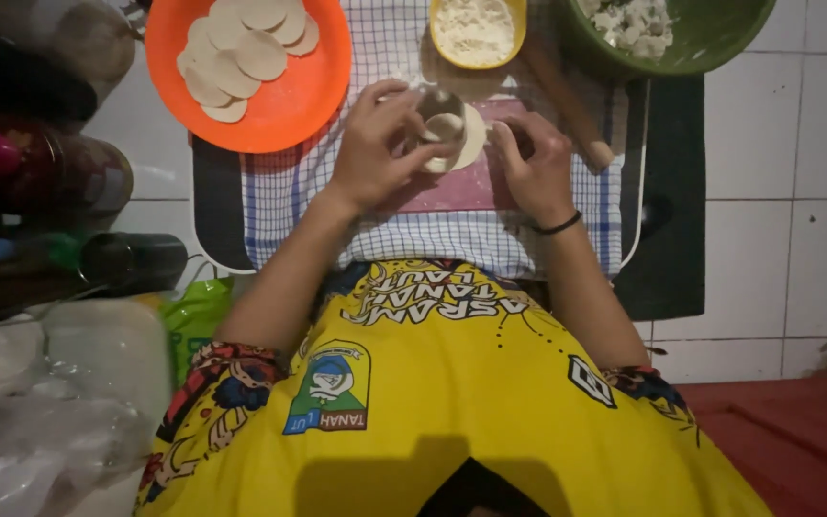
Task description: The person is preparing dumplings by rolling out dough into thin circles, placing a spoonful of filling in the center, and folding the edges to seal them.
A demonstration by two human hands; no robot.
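My left hand (pixel 375 144) clamps a metal cutter (pixel 439 110) onto the dough (pixel 471 139) at the cloth's (pixel 452 225) middle, so it bites; my right hand (pixel 533 158), curled beside, pins the dough's edge. Cut rounds fill the orange plate (pixel 313 91) at the far-left corner.

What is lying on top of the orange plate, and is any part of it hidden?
On the orange plate lie flat round dough discs, pale and overlapping, so each covers part of another. The plate's top edge is cut off by the picture.

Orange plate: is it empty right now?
No. The orange plate holds a pile of pale round dough discs, overlapping one another across its upper part.
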